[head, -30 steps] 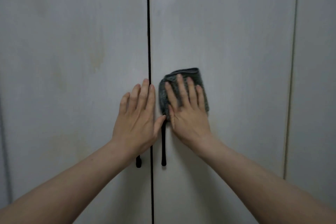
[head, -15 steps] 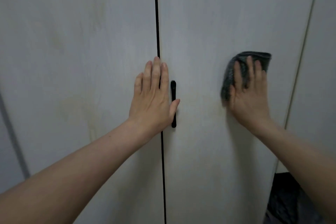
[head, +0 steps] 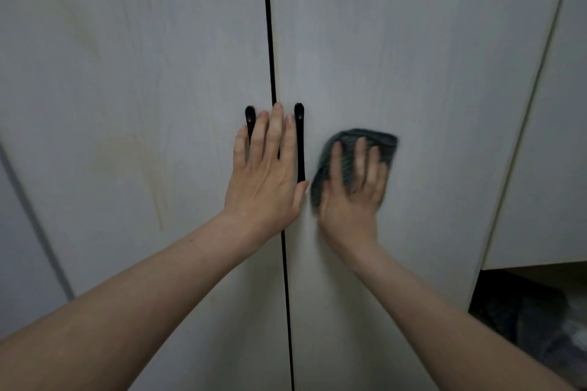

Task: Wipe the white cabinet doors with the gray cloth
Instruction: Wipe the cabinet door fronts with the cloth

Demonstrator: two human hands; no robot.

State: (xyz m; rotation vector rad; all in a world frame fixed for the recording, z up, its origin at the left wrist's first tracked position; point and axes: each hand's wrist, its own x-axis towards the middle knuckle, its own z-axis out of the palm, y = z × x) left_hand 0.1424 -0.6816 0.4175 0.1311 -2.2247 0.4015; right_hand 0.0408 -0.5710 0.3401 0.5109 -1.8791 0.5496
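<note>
Two tall white cabinet doors fill the view, the left door [head: 133, 105] and the right door [head: 413, 73], split by a dark vertical gap. My left hand [head: 265, 174] lies flat over that gap, fingers together, between the two black handles. My right hand [head: 354, 190] presses the folded gray cloth [head: 349, 149] flat against the right door, just right of the right handle [head: 299, 143]. The cloth shows above and left of my fingers and is motion-blurred. Part of the left handle [head: 250, 120] is hidden under my left fingers.
Faint yellowish streaks mark the left door [head: 152, 174]. A further white panel [head: 546, 168] stands at the right, ending above a dark opening [head: 533, 311] with dim objects inside. Another panel edge runs down the far left.
My right hand has slid the cloth leftward and down across the right door, from near its right edge back toward the handle. The view has dropped, so both handles show. My left hand stays on the gap.
</note>
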